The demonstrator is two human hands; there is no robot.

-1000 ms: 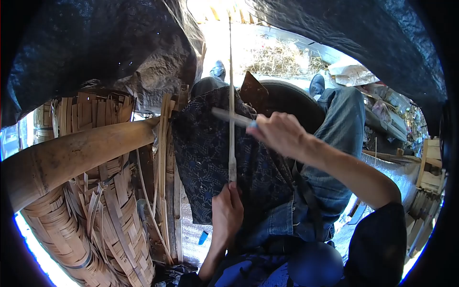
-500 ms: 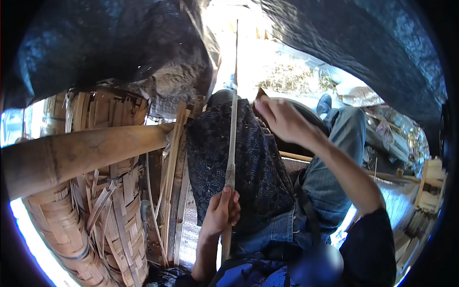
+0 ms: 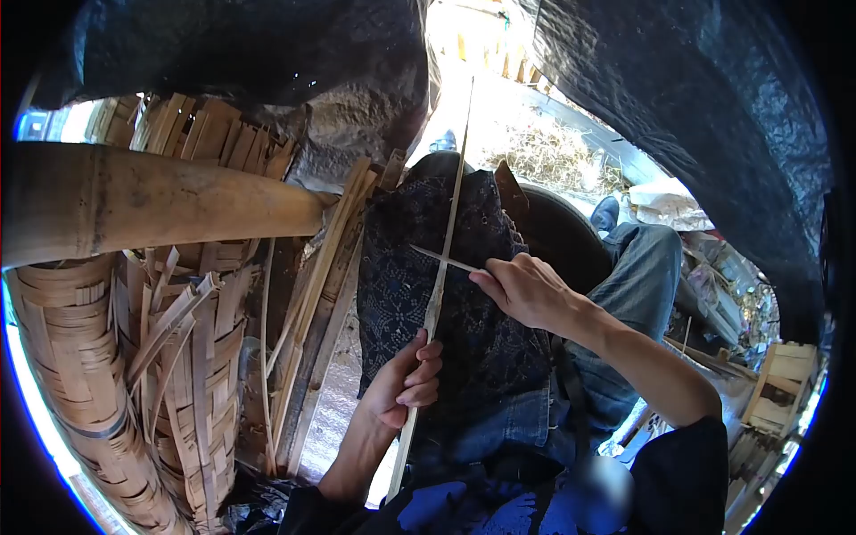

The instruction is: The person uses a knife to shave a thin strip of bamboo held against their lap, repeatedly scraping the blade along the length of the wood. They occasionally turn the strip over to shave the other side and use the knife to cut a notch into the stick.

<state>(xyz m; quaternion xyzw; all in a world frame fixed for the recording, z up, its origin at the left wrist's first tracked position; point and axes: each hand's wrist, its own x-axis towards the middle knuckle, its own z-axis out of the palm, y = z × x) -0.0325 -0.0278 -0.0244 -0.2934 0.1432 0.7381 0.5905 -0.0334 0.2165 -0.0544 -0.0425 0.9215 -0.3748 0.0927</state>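
Observation:
My left hand (image 3: 412, 379) is closed around a long, pale bamboo strip (image 3: 453, 201), which slants up and away across my lap. In my right hand (image 3: 526, 290) is a knife (image 3: 423, 252); its handle is hidden in my fingers. The thin blade crosses the strip a little above my left hand and points left. Beneath both lies a dark patterned cloth (image 3: 392, 308), draped over my legs. A brown flap (image 3: 511, 194) sticks up at the cloth's far right corner.
A thick bamboo pole (image 3: 196, 201) juts in from the left above woven bamboo baskets (image 3: 71, 321). Upright bamboo slats (image 3: 321, 285) stand close to my left. Dark sheeting (image 3: 678, 116) hangs overhead at the right. Dry straw (image 3: 557, 147) lies on the ground ahead.
My right hand has come back from the far right corner of the cloth, and the knife blade now lies across the strip. The strip leans more to the right. My head view has shifted.

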